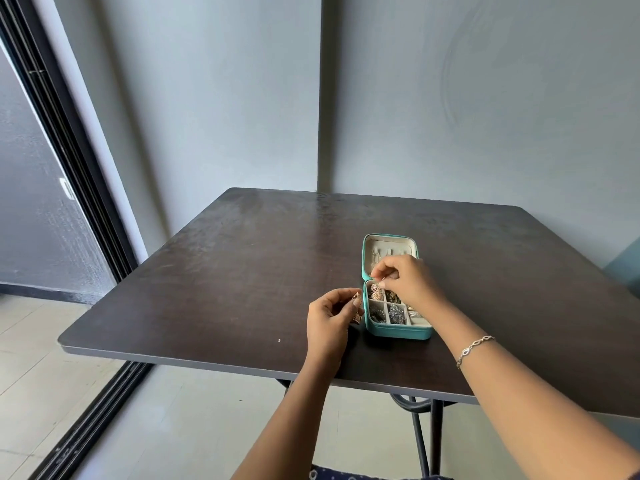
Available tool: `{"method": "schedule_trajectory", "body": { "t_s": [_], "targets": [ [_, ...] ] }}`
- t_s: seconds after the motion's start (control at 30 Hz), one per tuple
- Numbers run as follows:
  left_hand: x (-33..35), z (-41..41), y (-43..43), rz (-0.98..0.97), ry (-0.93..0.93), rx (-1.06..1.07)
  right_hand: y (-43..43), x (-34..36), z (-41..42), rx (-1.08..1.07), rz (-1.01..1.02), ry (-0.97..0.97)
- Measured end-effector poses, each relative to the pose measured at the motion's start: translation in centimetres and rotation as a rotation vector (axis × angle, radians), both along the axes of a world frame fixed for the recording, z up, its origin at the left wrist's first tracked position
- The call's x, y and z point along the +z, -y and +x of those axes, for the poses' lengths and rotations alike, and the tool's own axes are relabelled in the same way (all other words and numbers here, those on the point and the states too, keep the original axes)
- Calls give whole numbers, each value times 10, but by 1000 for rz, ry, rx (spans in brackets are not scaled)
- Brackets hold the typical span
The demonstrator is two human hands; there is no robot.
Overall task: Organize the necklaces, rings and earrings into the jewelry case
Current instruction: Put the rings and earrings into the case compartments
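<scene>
The right forearm (519, 393) lies nearest the lens, and we note a silver link bracelet (474, 348) across its wrist. Beyond it the right hand (407, 280) hangs over the far end of the case's tray. Its thumb and forefinger are pinched shut on a thin pale wire (382, 278), too small for us to name more closely.

The left hand (329, 323) is just left of the case with its fingers curled. It grips copper earrings (356, 300), one at the fingertips and one hanging below them, close against the case's left wall. We cannot tell whether they touch it.

Between and under the two hands sits the teal jewelry case (398, 332), on the desk and right of its centre. Its tray (375, 303) is split into small cream compartments. The far-left one holds a copper-toned piece (375, 292), and the two nearer ones hold dark silver pieces (394, 314). The lid (389, 243) is open away from us and shows a cream lining.

The dark brown desk (207, 289) carries a white speck (279, 340) near its front edge. Grey walls (485, 116) meet in a corner behind the desk, a black sliding door frame (69, 168) runs down the left side, and pale floor tiles (52, 375) lie below.
</scene>
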State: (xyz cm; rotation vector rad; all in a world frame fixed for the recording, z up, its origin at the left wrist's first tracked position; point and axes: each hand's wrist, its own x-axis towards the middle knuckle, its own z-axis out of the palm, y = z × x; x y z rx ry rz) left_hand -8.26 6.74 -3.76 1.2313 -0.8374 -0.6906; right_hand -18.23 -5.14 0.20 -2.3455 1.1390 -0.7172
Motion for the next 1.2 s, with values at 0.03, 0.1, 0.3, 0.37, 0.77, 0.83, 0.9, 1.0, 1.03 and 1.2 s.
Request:
{"method": "schedule_trajectory", "body": {
  "t_s": [0.03, 0.1, 0.3, 0.37, 0.77, 0.83, 0.9, 1.0, 1.03, 1.2],
  "targets": [
    [0, 0, 0, 3, -1, 0, 0, 1, 0, -9, -11, 3],
    [0, 0, 1, -1, -2, 0, 0, 0, 0, 11, -33, -21],
    [0, 0, 0, -13, -5, -8, 1, -5, -3, 20, -70, -42],
    [-1, 0, 0, -19, -11, -10, 3, -4, -5, 28, -74, -57],
    [-2, -3, 5, -3, 4, 32, 0, -3, -12, 95, -55, 24],
    [0, -4, 8, -3, -16, 30, -5, 3, -12, 162, 28, 72],
    [3, -5, 12, -12, -66, 31, -10, 10, -13, 299, 143, 136],
    [13, -8, 19, -35, -172, 2, -10, 17, -16, 440, 290, 230],
    [17, -9, 22, -39, -195, -11, -9, 19, -17, 452, 312, 249],
    [24, -10, 31, -26, -252, -39, -2, 22, -18, 382, 284, 298]
  ]
}}
